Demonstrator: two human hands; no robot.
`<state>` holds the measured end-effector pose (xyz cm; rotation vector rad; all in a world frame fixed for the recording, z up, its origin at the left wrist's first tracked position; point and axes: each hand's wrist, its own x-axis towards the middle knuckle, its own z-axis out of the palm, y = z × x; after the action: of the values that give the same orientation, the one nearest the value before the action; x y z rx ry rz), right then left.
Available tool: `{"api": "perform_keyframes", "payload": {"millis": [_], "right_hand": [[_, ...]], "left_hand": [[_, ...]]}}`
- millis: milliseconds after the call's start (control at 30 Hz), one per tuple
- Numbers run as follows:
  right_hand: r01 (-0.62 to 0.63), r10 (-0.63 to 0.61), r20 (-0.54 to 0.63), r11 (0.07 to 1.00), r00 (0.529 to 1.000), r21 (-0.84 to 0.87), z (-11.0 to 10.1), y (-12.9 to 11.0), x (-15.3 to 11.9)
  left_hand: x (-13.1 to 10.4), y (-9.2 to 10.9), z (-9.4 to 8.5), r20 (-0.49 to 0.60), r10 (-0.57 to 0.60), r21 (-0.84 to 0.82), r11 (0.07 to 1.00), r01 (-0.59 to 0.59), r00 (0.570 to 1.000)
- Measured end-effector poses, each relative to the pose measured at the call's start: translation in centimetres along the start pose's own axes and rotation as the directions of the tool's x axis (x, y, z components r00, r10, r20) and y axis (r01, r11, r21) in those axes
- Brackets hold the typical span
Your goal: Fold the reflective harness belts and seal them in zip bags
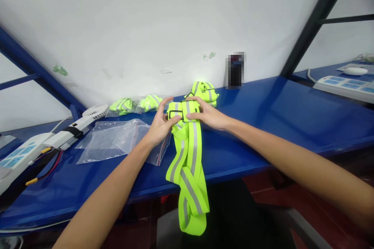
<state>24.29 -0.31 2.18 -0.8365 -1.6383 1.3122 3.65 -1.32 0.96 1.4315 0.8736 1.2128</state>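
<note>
A neon yellow reflective strap with a grey stripe and black buckles is held up over the table's front edge. My left hand pinches its buckled end from the left, thumb in front. From the right, my right hand grips the same folded end, thumb and fingers on the band. Long loops hang below both hands, past the edge. Right behind my right hand lies a bundled yellow strap. Flat clear plastic bags are spread beside my left hand, one partly behind the wrist.
Two bagged yellow straps lie by the wall. At the left are a white fan, a power strip and wires with yellow connectors. A blurred dark object stands against the wall. Another power strip is at the right.
</note>
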Motion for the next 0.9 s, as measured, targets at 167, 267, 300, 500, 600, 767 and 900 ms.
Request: {"api": "perform_keyframes", "payload": {"millis": [167,267,300,500,600,767,900], "right_hand": [[-0.022,0.023,-0.009,0.990,1.000,0.140,0.3,0.1,0.2],[-0.015,0.019,-0.018,0.981,1.000,0.195,0.4,0.3,0.3],[-0.008,0.014,-0.024,0.980,1.000,0.200,0.4,0.4,0.3],[-0.021,0.035,-0.047,0.965,0.998,0.261,0.4,0.8,0.6],[-0.061,0.086,-0.061,0.940,0.994,0.335,0.5,0.9,0.8],[-0.021,0.037,-0.044,0.952,0.998,0.306,0.5,1.0,0.8],[-0.009,0.018,-0.035,0.972,0.999,0.236,0.4,0.9,0.7]], "left_hand": [[-0.1,0.5,-0.3,0.086,-0.032,-0.012,0.999,0.033,0.996],[-0.2,0.9,-0.4,0.147,-0.044,-0.035,0.998,0.050,0.988],[-0.1,0.9,-0.3,0.142,-0.040,-0.021,0.999,0.043,0.989],[0.2,-0.3,0.1,0.058,-0.003,0.006,1.000,0.002,0.998],[0.5,-1.0,0.0,0.028,0.021,0.001,1.000,-0.021,0.999],[0.5,-1.2,-0.1,-0.037,0.023,0.031,0.999,-0.022,0.999],[0.4,-0.9,0.2,-0.035,0.002,0.024,1.000,-0.001,0.999]]}}
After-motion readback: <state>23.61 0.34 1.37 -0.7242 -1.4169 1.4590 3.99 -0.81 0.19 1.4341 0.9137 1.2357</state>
